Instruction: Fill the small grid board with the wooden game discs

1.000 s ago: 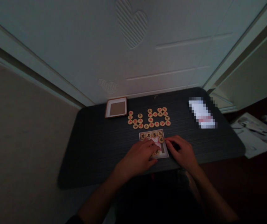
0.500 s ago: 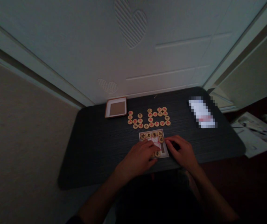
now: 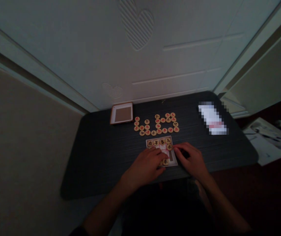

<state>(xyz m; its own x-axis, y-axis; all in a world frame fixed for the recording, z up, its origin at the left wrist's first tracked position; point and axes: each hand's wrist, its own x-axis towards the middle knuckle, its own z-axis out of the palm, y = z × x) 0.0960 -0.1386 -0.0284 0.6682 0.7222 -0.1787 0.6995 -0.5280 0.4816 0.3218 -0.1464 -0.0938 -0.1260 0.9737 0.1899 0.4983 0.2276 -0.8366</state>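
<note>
A shallow white box at the table's front holds round Chinese chess pieces with black characters along its far row and near side, around a white sheet with pink lines. My left hand lies across the box from the left, fingers stretched over the sheet and thumb near a chess piece at the near side. It hides the box's left part. My right hand is at the right rim, index finger and thumb tips close together on the edge, beside another chess piece.
Several red and black chess pieces form a winding line on the dark table beyond the box. An open box lid or tray lies at the back left. A blurred white item is at the right. A white door stands behind.
Hardly anything differs. Both hands keep their places at the box, and the picture has shifted very slightly.
</note>
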